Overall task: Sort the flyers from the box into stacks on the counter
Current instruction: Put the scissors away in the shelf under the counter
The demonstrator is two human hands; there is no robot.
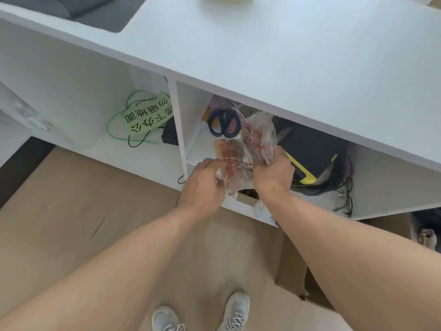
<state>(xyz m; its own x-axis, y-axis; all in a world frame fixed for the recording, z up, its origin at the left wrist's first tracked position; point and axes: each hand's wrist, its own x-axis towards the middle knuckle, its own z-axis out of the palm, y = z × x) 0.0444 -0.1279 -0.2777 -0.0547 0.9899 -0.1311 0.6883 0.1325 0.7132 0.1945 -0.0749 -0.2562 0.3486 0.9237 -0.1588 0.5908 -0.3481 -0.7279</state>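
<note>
Both my hands hold a crumpled clear plastic bag with red print (pixel 248 149) in front of the middle shelf compartment under the white counter (pixel 286 56). My left hand (pixel 202 185) pinches the bag's lower left part. My right hand (pixel 274 174) grips its right side. Beneath the bag the rim of a small cardboard box (pixel 248 199) shows at the shelf's front edge; its contents are mostly hidden. No flyers are plainly visible.
Black-handled scissors (pixel 224 123) lie at the back of the same compartment. A black and yellow case (pixel 310 154) with black cables (pixel 343 187) fills its right part. A green sign with string (pixel 148 115) sits in the left compartment. My shoes (pixel 202 316) stand on the tan floor.
</note>
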